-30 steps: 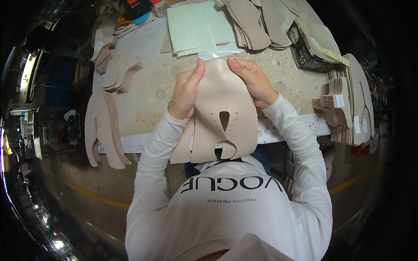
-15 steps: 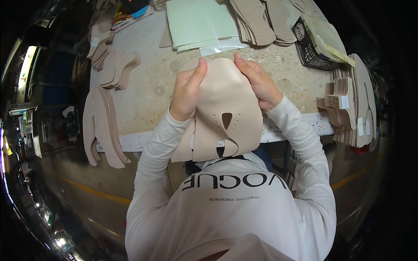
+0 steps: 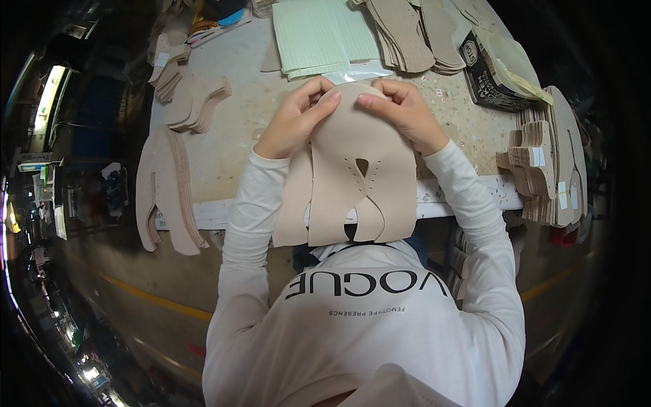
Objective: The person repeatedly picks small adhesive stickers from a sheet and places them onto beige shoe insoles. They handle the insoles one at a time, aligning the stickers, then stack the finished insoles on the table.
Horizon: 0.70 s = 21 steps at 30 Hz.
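Observation:
A beige leather shoe upper piece (image 3: 363,136), cut with a small opening and rows of punched holes, hangs between my hands over the near table edge. My left hand (image 3: 298,117) pinches its far rounded edge on the left, thumb on top and fingers curled beneath. On the right of that same edge my right hand (image 3: 409,115) grips it the same way, thumb on the face. The lower flaps of the leather spread toward my shirt, with a dark gap between two of them. Whether several layers are held together I cannot tell.
Stacks of cut beige pieces stand at the left edge (image 3: 159,183), the upper left (image 3: 196,103), the far side (image 3: 400,41) and the right edge (image 3: 532,159). A pale green gridded sheet (image 3: 325,37) lies beyond my hands. A black box (image 3: 491,71) sits at the far right.
Both hands have moved closer together along the far edge, thumbs now pressing on its face. The leather has flattened out and its lower flaps hang straighter. My view has shifted slightly.

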Available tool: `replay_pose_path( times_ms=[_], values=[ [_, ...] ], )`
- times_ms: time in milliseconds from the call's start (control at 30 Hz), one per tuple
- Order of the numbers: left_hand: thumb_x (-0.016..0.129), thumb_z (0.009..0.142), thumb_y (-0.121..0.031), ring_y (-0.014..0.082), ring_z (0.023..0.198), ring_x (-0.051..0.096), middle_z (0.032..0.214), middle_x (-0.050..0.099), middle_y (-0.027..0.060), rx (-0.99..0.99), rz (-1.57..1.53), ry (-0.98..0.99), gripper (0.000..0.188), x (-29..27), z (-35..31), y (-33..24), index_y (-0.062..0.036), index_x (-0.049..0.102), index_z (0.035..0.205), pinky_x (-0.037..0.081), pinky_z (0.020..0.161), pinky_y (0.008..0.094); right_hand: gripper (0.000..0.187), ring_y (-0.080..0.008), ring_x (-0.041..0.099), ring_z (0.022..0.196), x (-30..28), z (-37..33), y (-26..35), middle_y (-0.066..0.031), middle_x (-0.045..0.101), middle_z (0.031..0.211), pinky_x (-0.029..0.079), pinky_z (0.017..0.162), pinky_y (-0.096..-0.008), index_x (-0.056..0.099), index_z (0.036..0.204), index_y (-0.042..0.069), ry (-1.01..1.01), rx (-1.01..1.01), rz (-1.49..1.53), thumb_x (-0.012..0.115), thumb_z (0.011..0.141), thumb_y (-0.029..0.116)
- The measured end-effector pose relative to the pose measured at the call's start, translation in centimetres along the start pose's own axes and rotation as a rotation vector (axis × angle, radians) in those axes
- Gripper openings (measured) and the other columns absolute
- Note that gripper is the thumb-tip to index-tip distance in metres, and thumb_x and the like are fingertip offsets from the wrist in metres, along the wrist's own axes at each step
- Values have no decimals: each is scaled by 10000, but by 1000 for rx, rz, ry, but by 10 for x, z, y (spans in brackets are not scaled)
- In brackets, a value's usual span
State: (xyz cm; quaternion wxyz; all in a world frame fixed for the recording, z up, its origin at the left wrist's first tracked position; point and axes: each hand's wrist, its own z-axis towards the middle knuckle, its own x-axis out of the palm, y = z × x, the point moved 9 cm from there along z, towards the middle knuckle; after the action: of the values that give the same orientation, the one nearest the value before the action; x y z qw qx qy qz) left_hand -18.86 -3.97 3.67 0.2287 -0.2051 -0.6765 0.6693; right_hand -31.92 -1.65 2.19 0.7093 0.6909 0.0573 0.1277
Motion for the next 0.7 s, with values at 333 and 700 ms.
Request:
replay_pose_path(
  times_ms=[333,700],
  values=[
    [597,946,-185,93,693,463,701,539,9,398,418,-387,251,-5,2,-15,-10,521,782,414,663,250,366,-128,432,498,20,41,34,-59,497,514,369,491,-314,698,787,-20,128,-238,-810,715,854,339],
    [645,926,-241,109,670,418,656,492,21,393,415,-637,311,-60,-7,-9,-17,508,758,406,647,263,339,-65,456,517,47,42,-21,26,545,567,349,466,-239,670,691,27,313,204,-293,762,823,325]
  ],
)
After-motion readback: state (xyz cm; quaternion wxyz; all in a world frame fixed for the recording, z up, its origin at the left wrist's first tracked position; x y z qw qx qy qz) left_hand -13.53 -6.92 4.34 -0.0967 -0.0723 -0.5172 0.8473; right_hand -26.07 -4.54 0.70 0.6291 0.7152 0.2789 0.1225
